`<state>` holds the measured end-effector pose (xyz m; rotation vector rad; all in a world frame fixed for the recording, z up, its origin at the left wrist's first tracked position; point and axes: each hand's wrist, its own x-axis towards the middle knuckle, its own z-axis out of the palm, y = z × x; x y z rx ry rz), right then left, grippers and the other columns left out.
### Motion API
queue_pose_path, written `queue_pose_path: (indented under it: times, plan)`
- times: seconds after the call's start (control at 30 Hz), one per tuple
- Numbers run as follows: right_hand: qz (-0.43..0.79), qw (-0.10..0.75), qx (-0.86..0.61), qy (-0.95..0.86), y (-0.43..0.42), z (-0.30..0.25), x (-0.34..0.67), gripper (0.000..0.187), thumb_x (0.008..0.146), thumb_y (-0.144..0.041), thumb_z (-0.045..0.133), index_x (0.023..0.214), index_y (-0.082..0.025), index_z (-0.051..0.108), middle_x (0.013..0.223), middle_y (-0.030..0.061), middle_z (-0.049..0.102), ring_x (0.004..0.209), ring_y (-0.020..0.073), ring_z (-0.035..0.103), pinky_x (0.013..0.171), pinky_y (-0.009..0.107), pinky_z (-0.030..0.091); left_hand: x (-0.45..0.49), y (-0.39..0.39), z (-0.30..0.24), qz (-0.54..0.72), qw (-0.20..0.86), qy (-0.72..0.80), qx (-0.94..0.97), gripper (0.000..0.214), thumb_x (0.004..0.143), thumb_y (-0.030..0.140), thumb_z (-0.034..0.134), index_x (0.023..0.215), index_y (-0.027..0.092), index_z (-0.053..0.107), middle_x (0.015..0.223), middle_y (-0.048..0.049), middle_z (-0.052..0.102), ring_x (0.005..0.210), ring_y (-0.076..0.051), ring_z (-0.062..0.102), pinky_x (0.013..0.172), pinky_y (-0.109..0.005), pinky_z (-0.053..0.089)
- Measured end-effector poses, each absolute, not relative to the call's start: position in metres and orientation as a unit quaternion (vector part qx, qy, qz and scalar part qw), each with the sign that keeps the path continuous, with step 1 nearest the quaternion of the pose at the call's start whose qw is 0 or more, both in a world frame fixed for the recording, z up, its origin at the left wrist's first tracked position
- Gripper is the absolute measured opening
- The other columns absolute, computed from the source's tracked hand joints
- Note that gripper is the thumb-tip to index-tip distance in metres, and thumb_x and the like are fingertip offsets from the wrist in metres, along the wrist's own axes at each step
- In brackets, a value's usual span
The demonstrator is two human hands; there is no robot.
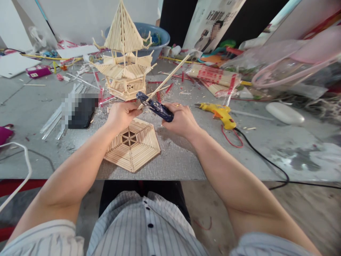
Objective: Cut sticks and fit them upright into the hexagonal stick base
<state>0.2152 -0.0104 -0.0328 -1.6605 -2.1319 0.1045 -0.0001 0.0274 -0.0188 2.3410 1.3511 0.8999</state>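
Observation:
My left hand is closed, pinching the near end of a long thin wooden stick that slants up to the right. In my right hand are dark blue hand cutters with a worn surface. Their front end crosses the stick close to my left fingers; whether the jaws bite on it I cannot tell. Below my hands a hexagonal panel of wooden sticks with a spoked centre lies flat on the table, partly hidden by my left hand and forearm. Behind them stands a stick-built pagoda model with a pointed roof.
A yellow glue gun with a black cord lies to the right, near a white computer mouse. Left are a dark phone and clear glue sticks. Bagged sticks and a blue basin are at the back.

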Motion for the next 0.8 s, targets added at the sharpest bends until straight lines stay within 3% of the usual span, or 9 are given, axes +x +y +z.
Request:
queue_pose_path:
  times: [0.43, 0.8]
  plan:
    - [0.01, 0.19, -0.605, -0.773, -0.0106, -0.0338, 0.2142, 0.059, 0.069, -0.026, 0.053, 0.127, -0.011, 0.055, 0.118, 0.0144, 0.063, 0.113, 0.033, 0.055, 0.095, 0.046, 0.04, 0.0006, 0.0251, -0.0181, 0.296, 0.125, 0.463, 0.826, 0.027, 0.079, 0.036, 0.055, 0.058, 0.02, 0.059, 0.058, -0.0011, 0.053, 0.058, -0.013, 0.047, 0.058, -0.028, 0.028]
    - [0.022, 0.138, -0.649, -0.748, -0.0139, -0.0282, 0.2087, 0.045, 0.072, -0.027, 0.053, 0.115, -0.016, 0.062, 0.102, 0.013, 0.068, 0.095, 0.0307, 0.063, 0.084, 0.042, 0.047, 0.0022, 0.0224, -0.0174, 0.274, 0.113, 0.496, 0.816, 0.022, 0.08, 0.034, 0.056, 0.071, 0.02, 0.071, 0.064, -0.0023, 0.064, 0.063, -0.014, 0.055, 0.059, -0.027, 0.032]
